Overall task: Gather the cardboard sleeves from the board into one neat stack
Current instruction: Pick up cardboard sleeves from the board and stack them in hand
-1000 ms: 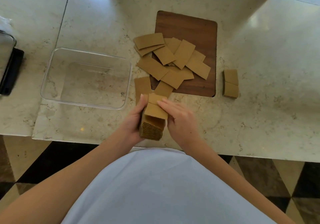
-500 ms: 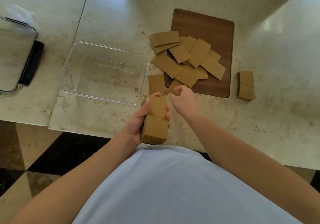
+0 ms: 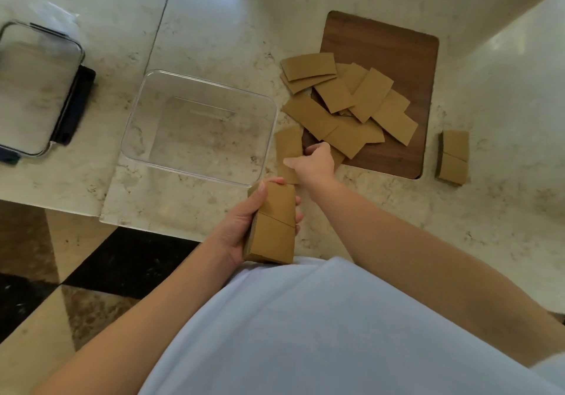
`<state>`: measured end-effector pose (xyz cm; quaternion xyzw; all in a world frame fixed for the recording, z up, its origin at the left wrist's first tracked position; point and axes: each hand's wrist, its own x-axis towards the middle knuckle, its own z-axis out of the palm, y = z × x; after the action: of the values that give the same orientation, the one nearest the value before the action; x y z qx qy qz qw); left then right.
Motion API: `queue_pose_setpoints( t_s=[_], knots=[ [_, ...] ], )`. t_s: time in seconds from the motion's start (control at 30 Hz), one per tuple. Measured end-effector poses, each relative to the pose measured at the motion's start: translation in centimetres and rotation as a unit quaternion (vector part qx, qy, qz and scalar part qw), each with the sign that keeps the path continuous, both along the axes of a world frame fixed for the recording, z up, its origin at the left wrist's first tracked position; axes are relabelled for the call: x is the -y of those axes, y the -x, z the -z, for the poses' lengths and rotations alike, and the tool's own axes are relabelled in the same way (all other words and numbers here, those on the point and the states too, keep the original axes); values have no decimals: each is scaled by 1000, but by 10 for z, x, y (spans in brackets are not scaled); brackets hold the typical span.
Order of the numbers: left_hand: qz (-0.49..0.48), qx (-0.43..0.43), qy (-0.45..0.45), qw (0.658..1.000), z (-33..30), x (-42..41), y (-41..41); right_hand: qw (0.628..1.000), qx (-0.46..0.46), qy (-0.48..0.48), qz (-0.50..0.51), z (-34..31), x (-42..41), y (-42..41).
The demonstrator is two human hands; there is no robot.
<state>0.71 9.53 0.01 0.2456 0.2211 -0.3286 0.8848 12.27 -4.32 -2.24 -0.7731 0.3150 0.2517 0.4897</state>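
Several flat brown cardboard sleeves lie scattered over the near-left part of a dark wooden board and spill onto the counter. My left hand is shut around a thick stack of sleeves, held over the counter's front edge. My right hand reaches to the board's near-left corner. Its thumb and curled fingers pinch one loose sleeve lying beside the board. A second small stack of sleeves rests on the counter, right of the board.
An empty clear plastic tub sits left of the board, close to my right hand. A lidded clear container on something dark stands at the far left. The marble counter's front edge runs just under my left hand.
My right hand left the top of the held stack and reached forward to a loose sleeve by the board. My left hand tilted the stack flat and drew it slightly toward me.
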Motion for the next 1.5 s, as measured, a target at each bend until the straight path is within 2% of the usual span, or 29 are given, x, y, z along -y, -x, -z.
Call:
queue_pose_setpoints(
  t_s=[0.07, 0.1, 0.23, 0.3, 0.4, 0.47, 0.53, 0.67, 0.8, 1.07, 1.13, 1.17, 1.23, 1.3, 1.4, 1.5],
  knots=[
    [16, -8, 10, 1000, 2, 8, -4, 985, -7, -139, 99, -12, 17, 0],
    [19, -16, 10, 1000, 3, 11, -4, 976, -5, -178, 123, -19, 25, 3],
    [30, -44, 7, 999, 4, 29, -13, 953, 52, -245, 170, -51, 69, 21],
    [26, -50, 6, 998, 1, 41, -20, 946, 92, -250, 183, -66, 86, 32],
    [11, -47, -1, 999, -5, 59, -28, 950, 181, -207, 152, -84, 105, 49],
    [3, -50, -9, 999, -8, 74, -32, 959, 231, -130, 97, -91, 118, 58],
    [0, -55, -12, 998, -11, 81, -38, 954, 297, -28, 37, -92, 121, 61],
    [-13, -62, -15, 998, -14, 101, -37, 904, 398, 87, -127, -90, 133, 75],
    [-7, -35, -51, 998, -15, 113, -39, 858, 434, 130, -243, -87, 140, 89],
    [-9, -29, -37, 999, -15, 119, -35, 830, 409, 161, -344, -93, 142, 95],
    [6, -22, -22, 1000, -14, 115, -28, 846, 357, 137, -371, -95, 143, 87],
    [12, -14, -11, 1000, -13, 113, -25, 868, 315, 116, -366, -95, 144, 78],
    [13, 0, 12, 1000, -12, 109, -22, 913, 257, 86, -305, -88, 148, 56],
    [-9, -3, 19, 1000, -14, 105, -27, 934, 232, 112, -248, -72, 151, 28],
    [-40, -17, 9, 999, -16, 97, -35, 937, 162, 169, -260, -44, 143, -8],
    [-48, -43, 7, 998, -14, 92, -39, 920, 115, 221, -304, -24, 126, -32]
  ],
)
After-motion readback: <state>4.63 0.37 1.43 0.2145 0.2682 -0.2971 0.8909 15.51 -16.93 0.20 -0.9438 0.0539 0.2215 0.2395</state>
